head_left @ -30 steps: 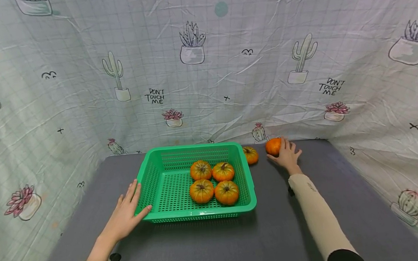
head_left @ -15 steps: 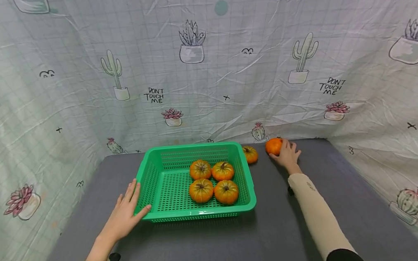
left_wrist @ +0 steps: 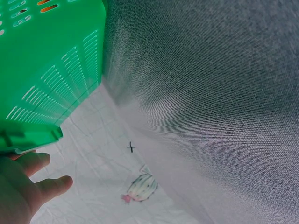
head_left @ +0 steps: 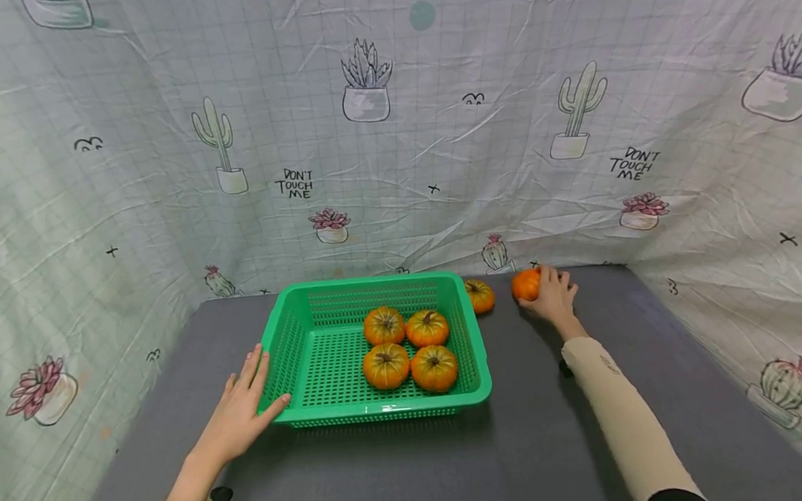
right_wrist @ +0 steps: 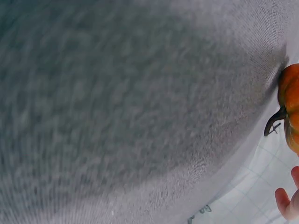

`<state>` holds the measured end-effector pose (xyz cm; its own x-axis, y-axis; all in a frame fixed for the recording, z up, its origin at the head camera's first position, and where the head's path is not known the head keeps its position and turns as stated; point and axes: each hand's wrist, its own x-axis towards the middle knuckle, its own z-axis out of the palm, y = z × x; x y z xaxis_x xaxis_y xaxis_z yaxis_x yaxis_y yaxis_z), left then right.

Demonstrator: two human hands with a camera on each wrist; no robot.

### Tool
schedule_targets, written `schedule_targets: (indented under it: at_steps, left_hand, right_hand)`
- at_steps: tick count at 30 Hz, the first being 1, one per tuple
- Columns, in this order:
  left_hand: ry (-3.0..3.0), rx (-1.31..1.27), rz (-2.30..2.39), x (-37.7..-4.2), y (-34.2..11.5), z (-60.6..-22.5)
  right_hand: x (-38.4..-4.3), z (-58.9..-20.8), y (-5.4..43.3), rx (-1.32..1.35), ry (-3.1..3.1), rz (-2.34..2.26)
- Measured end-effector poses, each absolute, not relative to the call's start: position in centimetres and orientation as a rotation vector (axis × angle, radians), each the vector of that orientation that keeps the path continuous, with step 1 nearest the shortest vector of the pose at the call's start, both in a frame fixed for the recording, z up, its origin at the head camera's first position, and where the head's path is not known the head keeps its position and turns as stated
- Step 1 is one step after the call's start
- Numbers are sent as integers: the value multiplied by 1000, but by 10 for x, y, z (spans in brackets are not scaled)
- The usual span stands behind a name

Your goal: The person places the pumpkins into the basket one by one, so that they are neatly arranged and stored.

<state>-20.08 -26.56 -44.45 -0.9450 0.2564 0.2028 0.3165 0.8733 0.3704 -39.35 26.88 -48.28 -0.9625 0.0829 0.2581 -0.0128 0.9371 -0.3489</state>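
Observation:
In the head view, my left hand [head_left: 238, 414] lies with straight fingers against the left rim of a green plastic basket [head_left: 386, 408]. The left wrist view shows that hand [left_wrist: 29, 179] just under the basket's edge [left_wrist: 60, 60]. Several small orange pumpkins [head_left: 434, 369] sit in the basket's right half. At the back right, my right hand [head_left: 554, 297] grips another orange pumpkin [head_left: 526, 284] from its right side, thumb in front and fingers behind. In the right wrist view the pumpkin [right_wrist: 292, 100] is cut off at the right edge, its stem pointing left.
One more pumpkin [head_left: 480, 296] lies just outside the basket's right wall, between the basket and my right hand. A grey cloth surface [head_left: 407, 481] carries everything. A printed curtain [head_left: 434, 136] with cactus drawings rises behind and at both sides.
My right hand's fingers have drawn in closer round the pumpkin, which has shifted and turned slightly. My left hand and the basket have stayed where they were.

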Motion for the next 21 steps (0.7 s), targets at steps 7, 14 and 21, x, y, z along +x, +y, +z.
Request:
schedule_targets:
  at_steps: [7,14,21]
  left_hand:
    - [-2895,-449,-599,-202,-266,-445]
    - [-2891,-448,-577,-202,-266,-445]
    - [-2895,-450,-590,-201,-266,-445]
  right_hand:
    - [-389,-476,269,6,-2839,341]
    - [-387,-469,266,16,-2882,201]
    - [-387,-473,266,6,-2891,193]
